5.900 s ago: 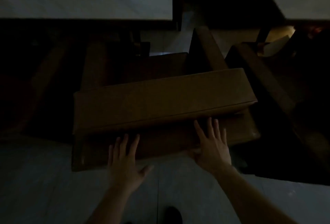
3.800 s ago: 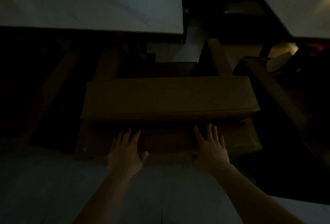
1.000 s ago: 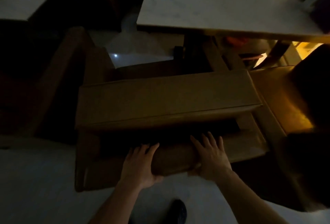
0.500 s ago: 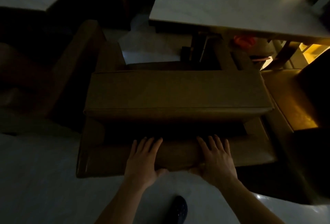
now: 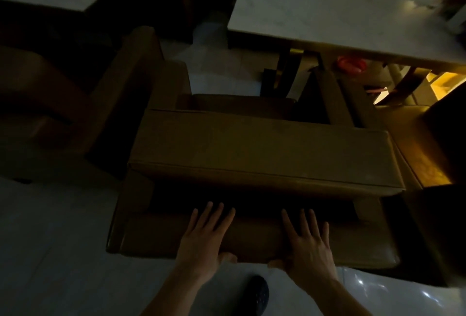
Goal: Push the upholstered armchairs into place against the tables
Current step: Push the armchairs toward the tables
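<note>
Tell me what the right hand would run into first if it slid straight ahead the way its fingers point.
The right hand lies flat on the armchair, fingers pointing forward. Straight on, it would probably enter the dark recess and meet the padded backrest overhanging it; depth there is too dark to judge.

One view only: head camera, worn high, looking forward and steeply down, wide-angle. Close range, both forearms enter from the bottom edge. Left hand (image 5: pixel 205 237) and right hand (image 5: pixel 306 242) sit low centre; armchair (image 5: pixel 259 149) back fills mid-frame just beyond them, table (image 5: pixel 325 13) further beyond, right of the hands, floor (image 5: pixel 50 252) left of them. Dim light, edges bowed
</note>
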